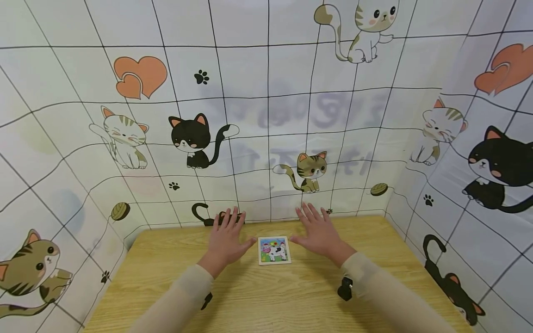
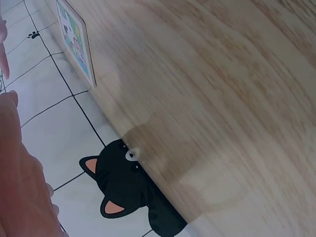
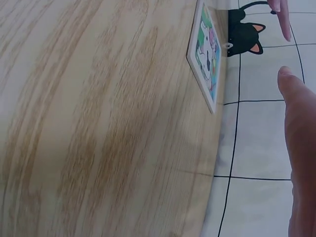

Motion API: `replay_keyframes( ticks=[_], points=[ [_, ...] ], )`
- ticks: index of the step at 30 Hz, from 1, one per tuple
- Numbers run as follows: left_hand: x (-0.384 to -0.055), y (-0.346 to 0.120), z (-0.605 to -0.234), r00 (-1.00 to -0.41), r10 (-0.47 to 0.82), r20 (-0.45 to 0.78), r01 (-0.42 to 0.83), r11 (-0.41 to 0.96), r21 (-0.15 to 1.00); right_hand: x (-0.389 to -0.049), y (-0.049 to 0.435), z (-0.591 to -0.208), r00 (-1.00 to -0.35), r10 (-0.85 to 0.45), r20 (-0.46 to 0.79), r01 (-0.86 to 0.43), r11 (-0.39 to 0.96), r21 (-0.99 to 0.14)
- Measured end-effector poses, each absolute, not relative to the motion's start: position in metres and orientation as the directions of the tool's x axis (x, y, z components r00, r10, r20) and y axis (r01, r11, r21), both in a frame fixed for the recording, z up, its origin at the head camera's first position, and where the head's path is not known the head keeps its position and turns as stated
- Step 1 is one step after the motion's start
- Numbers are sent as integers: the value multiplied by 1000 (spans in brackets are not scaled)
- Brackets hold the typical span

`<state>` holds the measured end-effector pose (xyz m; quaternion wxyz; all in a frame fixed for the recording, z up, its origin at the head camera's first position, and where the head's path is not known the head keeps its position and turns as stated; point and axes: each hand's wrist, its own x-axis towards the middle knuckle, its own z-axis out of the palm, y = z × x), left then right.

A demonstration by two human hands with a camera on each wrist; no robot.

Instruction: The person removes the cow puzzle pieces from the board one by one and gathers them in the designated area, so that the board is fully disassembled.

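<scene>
A small square picture card or board (image 1: 275, 250) with a pale border lies on the wooden table (image 1: 266, 296); its picture has a black-and-white cow. To its left my left hand (image 1: 226, 238) is held with fingers spread, the thumb pointing toward the card. My right hand (image 1: 320, 231) mirrors it on the other side, fingers straight. Both hands hold nothing. In the left wrist view the picture card (image 2: 76, 42) shows at a slant near the table's far edge. The right wrist view has the same card (image 3: 205, 57), with the right thumb (image 3: 291, 86) off to its right.
White cloth walls (image 1: 268, 115) with a black grid and cartoon cats surround the table on the back and both sides. A printed black cat (image 1: 208, 221) shows at the table's back edge. Dark straps (image 1: 345, 289) hang under the wrists.
</scene>
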<state>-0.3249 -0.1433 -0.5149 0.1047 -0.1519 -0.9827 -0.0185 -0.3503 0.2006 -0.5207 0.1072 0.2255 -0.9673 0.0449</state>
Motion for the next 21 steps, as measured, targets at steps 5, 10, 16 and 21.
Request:
replay_keyframes(
  ticks=[5,10,16,21],
  points=[
    [-325,-138,-519,-924,315,218,323,946,4,-348,192,-520,-865,-446,230,-466,884,-40],
    [-328,-134,-525,-917,327,226,339,941,14,-347,186,-524,-861,-460,217,-473,881,-10],
    [-329,-131,-530,-909,342,237,363,931,46,-349,183,-532,-852,-478,213,-488,873,7],
    [-327,-128,-533,-907,351,234,379,922,86,-348,179,-534,-846,-492,205,-503,864,-3]
  ],
)
